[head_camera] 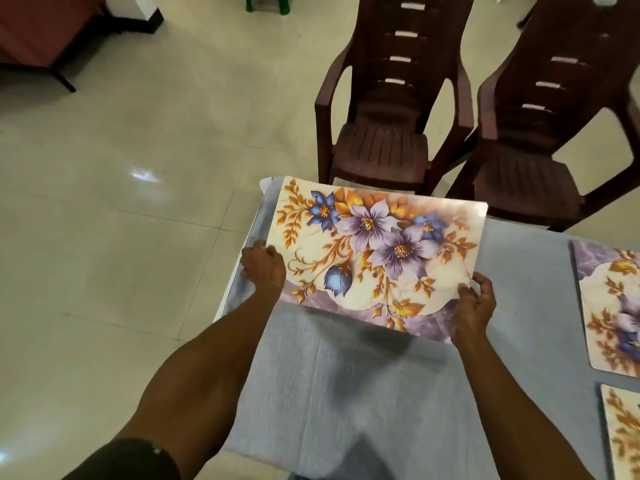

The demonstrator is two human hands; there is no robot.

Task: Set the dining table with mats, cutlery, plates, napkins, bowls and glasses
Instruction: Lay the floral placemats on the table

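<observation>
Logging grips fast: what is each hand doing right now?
Left hand: grips the floral mat at its left edge.
Right hand: grips its near right corner.

Mat [377,251] on table [346,393] (chairs [381,133] behind)

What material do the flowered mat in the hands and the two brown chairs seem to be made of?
Flowered mat: probably stiff plastic or laminate, glossy; light glares off its far corner and it holds flat while lifted.
Brown chairs: apparently moulded plastic, with a dull sheen; seat, arms and slotted back look like one piece.

No legible text or labels.
</observation>
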